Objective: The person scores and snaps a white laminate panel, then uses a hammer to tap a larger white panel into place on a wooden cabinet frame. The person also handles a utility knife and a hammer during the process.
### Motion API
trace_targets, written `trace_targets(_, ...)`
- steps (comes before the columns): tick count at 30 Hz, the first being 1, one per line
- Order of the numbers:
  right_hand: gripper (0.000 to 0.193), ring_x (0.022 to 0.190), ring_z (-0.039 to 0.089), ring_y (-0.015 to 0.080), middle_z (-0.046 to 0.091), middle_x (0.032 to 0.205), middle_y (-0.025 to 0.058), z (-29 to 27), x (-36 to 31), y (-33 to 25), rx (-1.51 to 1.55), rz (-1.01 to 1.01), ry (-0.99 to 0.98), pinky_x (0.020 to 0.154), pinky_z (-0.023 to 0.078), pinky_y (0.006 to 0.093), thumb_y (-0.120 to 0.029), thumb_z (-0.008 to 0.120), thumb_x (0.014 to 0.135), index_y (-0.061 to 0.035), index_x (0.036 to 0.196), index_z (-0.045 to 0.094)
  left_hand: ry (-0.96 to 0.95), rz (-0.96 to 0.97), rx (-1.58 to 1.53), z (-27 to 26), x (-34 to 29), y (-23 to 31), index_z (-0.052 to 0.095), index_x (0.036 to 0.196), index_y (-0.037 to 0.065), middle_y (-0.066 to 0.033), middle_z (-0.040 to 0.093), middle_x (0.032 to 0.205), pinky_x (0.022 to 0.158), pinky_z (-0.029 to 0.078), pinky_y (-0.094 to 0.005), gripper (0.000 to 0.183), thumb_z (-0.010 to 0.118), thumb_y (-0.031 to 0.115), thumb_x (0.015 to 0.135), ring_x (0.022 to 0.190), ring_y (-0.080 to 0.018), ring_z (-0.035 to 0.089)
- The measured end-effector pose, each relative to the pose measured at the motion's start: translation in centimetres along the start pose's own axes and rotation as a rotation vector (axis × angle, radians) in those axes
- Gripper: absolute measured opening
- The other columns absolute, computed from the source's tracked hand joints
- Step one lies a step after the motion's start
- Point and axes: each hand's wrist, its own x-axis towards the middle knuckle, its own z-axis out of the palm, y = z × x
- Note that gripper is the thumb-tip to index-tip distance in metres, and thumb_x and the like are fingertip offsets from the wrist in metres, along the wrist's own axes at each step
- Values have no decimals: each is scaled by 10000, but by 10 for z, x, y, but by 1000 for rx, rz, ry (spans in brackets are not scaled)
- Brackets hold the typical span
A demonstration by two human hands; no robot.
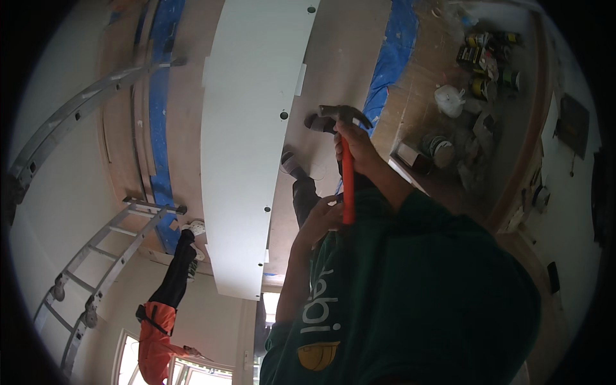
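Note:
My right hand [360, 149] is wrapped round a claw hammer [348, 183], high on its orange-red handle, just below the dark metal head. The handle points down across the front of my green top. Close to the handle's lower end is my left hand [319, 221], its fingers curled in. The handle partly covers those fingertips, and what they pinch is hidden. A long white panel [244, 141] with round dark holes along one edge stretches to the left of my hands. My feet, in dark shoes, show on the brown floor covering beside it.
At left stand an aluminium ladder [93, 253] and another metal ladder frame [70, 115]. A co-worker in an orange top [157, 330] is at lower left. Blue sheeting strips [393, 51] cross the floor. Cans, a white plastic bag [449, 101] and a bucket [441, 151] crowd the right.

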Motion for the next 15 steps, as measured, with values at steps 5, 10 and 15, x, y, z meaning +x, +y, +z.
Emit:
trace_targets(5,325,550,564,116,556,722,28,-56,28,28,-125,-196,328,466,499,280,-411,563,992,-92,1030,511,518,413,1139,-137,84,-22,441,1386,25,-236,550,1281,988,448,-494,599,692,213,876,1215,-414,522)
trace_targets(10,359,496,506,106,533,707,6,-60,72,107,117,-18,411,436,443,268,-455,555,986,-102,1040,512,677,679,1644,-238,213,33,500,1370,60,-166,488,1421,1079,327,-554,518,638,308,936,1340,-405,401)
trace_targets(15,363,516,543,122,556,695,20,-61,155,214,150,0,383,485,495,304,-442,567,984,-86,1029,508,939,852,1503,-265,352,91,470,1409,75,-195,399,1485,1050,312,-593,646,596,497,936,1345,-437,355)
